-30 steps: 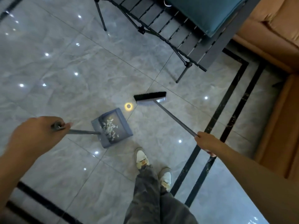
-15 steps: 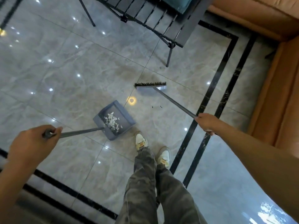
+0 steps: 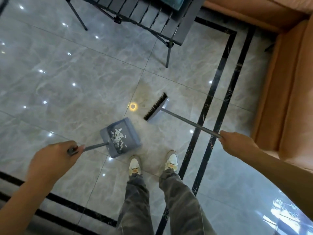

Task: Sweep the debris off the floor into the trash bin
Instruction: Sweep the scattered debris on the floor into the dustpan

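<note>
A grey dustpan (image 3: 130, 133) rests on the glossy tile floor just ahead of my feet, with a pile of white debris (image 3: 117, 139) lying inside it. My left hand (image 3: 52, 158) is closed around the end of its long grey handle. The broom (image 3: 156, 107), with black bristles and a pale head, sits tilted on the floor to the right of the dustpan, a short gap apart. Its grey pole runs down and right into my right hand (image 3: 237, 145), which grips it. No trash bin is in view.
A dark slatted folding table (image 3: 149, 16) on thin legs stands ahead, holding a teal cushion (image 3: 176, 2). An orange-brown sofa (image 3: 288, 82) fills the right side. Black inlay stripes (image 3: 215, 99) cross the grey marble floor. My shoes (image 3: 135, 165) stand just below the dustpan.
The broom head has swung from lying across the view to a diagonal and come closer to the dustpan. My feet have moved apart, and the view has shifted toward the table.
</note>
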`<state>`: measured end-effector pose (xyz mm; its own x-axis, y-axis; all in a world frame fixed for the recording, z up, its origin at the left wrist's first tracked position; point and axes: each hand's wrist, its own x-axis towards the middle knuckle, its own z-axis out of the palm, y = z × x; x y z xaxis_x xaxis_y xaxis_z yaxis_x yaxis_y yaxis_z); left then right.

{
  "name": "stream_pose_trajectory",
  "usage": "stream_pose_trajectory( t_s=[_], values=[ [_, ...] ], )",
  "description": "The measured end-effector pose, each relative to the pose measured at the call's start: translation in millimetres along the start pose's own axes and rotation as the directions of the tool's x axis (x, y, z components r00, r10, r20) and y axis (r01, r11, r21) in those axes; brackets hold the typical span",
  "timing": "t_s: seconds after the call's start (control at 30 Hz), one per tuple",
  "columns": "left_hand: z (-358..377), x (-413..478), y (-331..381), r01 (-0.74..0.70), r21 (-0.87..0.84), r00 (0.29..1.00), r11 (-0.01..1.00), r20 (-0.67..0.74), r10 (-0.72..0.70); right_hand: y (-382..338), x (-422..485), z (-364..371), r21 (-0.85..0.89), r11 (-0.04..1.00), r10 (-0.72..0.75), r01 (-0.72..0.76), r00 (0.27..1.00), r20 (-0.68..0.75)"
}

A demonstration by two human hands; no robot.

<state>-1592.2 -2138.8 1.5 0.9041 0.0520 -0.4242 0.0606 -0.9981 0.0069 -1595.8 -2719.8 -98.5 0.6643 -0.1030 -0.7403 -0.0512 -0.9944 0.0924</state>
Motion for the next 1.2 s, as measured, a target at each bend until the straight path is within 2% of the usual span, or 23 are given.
stream_pose_trajectory(
  t_s=[0.07, 0.17, 0.23, 0.33, 0.43, 0.53, 0.6, 0.7, 0.77, 0.83, 0.93, 1.07, 1.2],
  values=[
    [7, 10, 7, -0.021, 0.047, 0.999, 0.999, 0.032, 0.020, 1, -9, 5, 0.123, 0.991, 0.056, -0.057, 0.998, 0.011],
    [14, 22, 14, -0.049, -0.020, 0.999, 0.999, 0.015, 0.050, -22, -14, 13, 0.305, 0.934, 0.163, -0.185, 0.982, 0.096],
    [20, 34, 18, -0.081, -0.036, 0.997, 0.996, -0.004, 0.081, -48, -10, 18, 0.446, 0.849, 0.242, -0.282, 0.959, 0.147],
    [27, 50, 27, -0.097, -0.037, 0.995, 0.995, -0.012, 0.096, -83, 2, 28, 0.609, 0.666, 0.354, -0.431, 0.901, 0.251],
    [35, 60, 27, -0.083, -0.077, 0.996, 0.994, -0.031, 0.081, -120, 6, 40, 0.693, 0.538, 0.348, -0.479, 0.876, 0.335],
    [42, 63, 20, -0.029, -0.082, 0.999, 0.996, 0.020, 0.030, -159, -3, 45, 0.721, 0.472, 0.329, -0.508, 0.860, 0.390],
    [44, 62, 20, -0.017, -0.104, 0.996, 0.994, 0.082, 0.026, -182, -16, 46, 0.716, 0.467, 0.294, -0.519, 0.855, 0.427],
    [43, 66, 22, 0.017, -0.163, 0.992, 0.986, 0.128, 0.004, -214, -38, 47, 0.705, 0.542, 0.164, -0.457, 0.881, 0.445],
    [42, 71, 23, 0.028, -0.158, 0.990, 0.987, 0.139, -0.006, -233, -54, 47, 0.700, 0.538, 0.112, -0.470, 0.863, 0.493],
    [40, 76, 24, 0.023, -0.153, 0.990, 0.988, 0.139, -0.002, -248, -72, 49, 0.710, 0.459, 0.091, -0.534, 0.824, 0.560],
    [39, 82, 24, 0.024, -0.180, 0.992, 0.983, 0.128, -0.001, -258, -107, 46, 0.748, 0.286, 0.050, -0.599, 0.789, 0.613],
    [37, 84, 26, 0.026, -0.174, 0.993, 0.984, 0.120, -0.005, -268, -147, 38, 0.795, 0.330, 0.044, -0.509, 0.849, 0.526],
    [44, 82, 22, 0.014, -0.168, 0.993, 0.986, 0.118, 0.006, -276, -134, 41, 0.805, 0.363, 0.179, -0.469, 0.883, 0.433]
  ],
)
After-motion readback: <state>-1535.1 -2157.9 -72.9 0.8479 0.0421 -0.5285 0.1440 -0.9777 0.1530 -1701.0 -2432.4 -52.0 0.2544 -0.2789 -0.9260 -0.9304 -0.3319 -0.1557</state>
